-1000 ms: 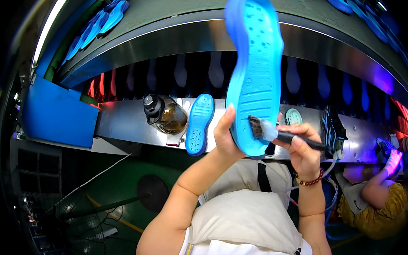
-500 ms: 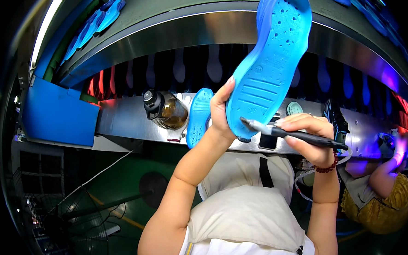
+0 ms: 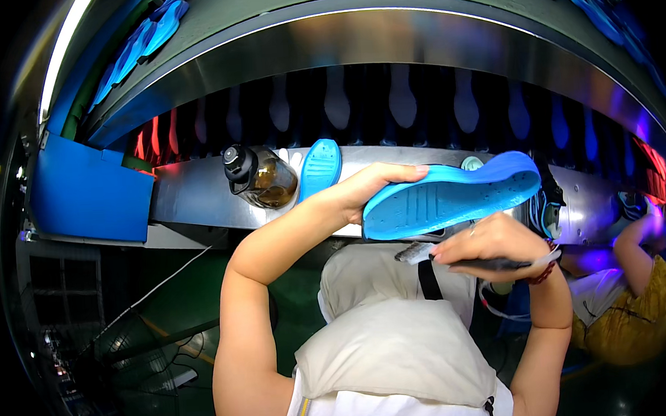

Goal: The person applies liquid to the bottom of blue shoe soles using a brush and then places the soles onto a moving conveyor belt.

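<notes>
Far left: blue panel [image 3: 91, 192], at the left end of the metal surface [image 3: 196, 186]. Clear brownish bottle [image 3: 275, 182] with black lid upright on the surface. Just right of it, spare blue sole [image 3: 320, 169] lying flat, lower end hidden behind the left forearm. Left hand [image 3: 373, 187] pinching the left end of the held blue sole [image 3: 453, 202], fingers along its upper edge. That sole is up in front of the surface, long axis roughly level, tilted so its ribbed inside faces the wearer. Brush [image 3: 421, 253] below it, bristles pointing left, just off the lower edge in this view. Right hand [image 3: 493, 242] closed round the dark handle; can't tell if knuckles touch the sole. Pale green piece [image 3: 471, 163] behind the sole, partly hidden. Dark shoe [image 3: 553, 196] right of that. Far right: co-worker in yellow [image 3: 631, 317].
</notes>
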Demonstrator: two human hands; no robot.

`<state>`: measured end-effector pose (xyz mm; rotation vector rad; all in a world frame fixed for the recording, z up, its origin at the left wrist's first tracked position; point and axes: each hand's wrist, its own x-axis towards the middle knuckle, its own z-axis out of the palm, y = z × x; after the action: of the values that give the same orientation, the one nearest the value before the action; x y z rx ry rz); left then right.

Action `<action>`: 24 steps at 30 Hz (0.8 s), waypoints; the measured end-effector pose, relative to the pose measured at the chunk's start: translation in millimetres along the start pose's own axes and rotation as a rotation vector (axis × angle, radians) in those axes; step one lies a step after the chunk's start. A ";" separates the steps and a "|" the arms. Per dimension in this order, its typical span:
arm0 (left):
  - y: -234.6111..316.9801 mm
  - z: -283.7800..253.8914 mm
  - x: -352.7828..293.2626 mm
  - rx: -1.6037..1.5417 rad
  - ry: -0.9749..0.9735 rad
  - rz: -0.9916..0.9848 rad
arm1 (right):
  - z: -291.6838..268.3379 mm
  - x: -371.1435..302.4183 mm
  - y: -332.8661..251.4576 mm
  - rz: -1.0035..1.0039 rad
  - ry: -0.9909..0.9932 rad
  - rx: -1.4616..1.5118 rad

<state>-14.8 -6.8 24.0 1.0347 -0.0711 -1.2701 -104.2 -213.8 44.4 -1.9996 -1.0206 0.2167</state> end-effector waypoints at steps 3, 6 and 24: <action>-1.7 -2.6 2.9 0.029 0.000 -0.062 | -0.8 -4.7 20.9 -0.019 0.143 0.076; -0.5 0.3 -3.2 0.216 0.084 -0.072 | 2.8 -11.3 14.1 0.047 -0.084 -0.174; -32.0 -22.6 17.8 -0.342 0.040 0.250 | 7.1 -5.3 73.9 0.344 0.481 0.507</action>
<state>-19.5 -5.5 -18.8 0.7302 0.0457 -0.9919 -68.3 -235.4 -17.1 -1.6277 -0.2742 0.1473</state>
